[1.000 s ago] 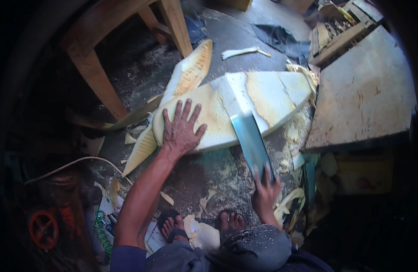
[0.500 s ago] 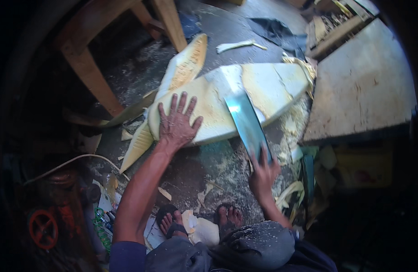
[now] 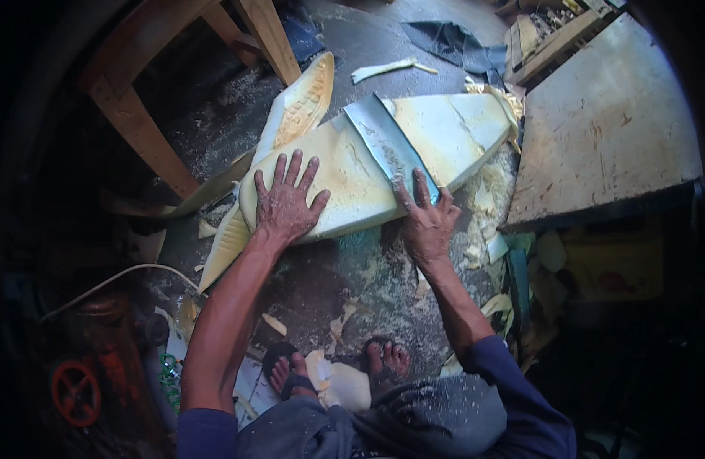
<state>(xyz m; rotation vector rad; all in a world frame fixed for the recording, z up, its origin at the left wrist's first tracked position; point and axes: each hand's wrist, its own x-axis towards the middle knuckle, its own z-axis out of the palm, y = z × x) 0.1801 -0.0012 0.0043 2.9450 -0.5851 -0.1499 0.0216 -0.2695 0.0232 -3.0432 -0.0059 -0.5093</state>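
Observation:
A large cream-and-white foam piece (image 3: 341, 180) with tapered ends lies on the floor, its surface cracked and yellowed in places. My left hand (image 3: 287, 203) rests on its left part, palm down and fingers spread. Across the foam's middle lies a thin, shiny bluish strip (image 3: 379, 134) with upturned edges and pale crumbs on it. My right hand (image 3: 429, 222) grips the strip's near end, two fingers stretched along its top; the thumb is mostly hidden. Wing-like foam pieces, one beyond (image 3: 299, 103) and one nearer (image 3: 228, 245), jut out at the foam's left end.
A wooden frame with legs (image 3: 134, 126) stands at the far left, and a pale board (image 3: 605, 130) at the right. Foam scraps and dust cover the dark floor (image 3: 299, 271). A red handwheel (image 3: 75, 394) is at the lower left. My sandaled feet (image 3: 291, 373) are close below.
My right hand has pushed the bluish strip away from me and slightly left, farther over the foam. My left hand stays flat on the foam; the whole view has shifted slightly.

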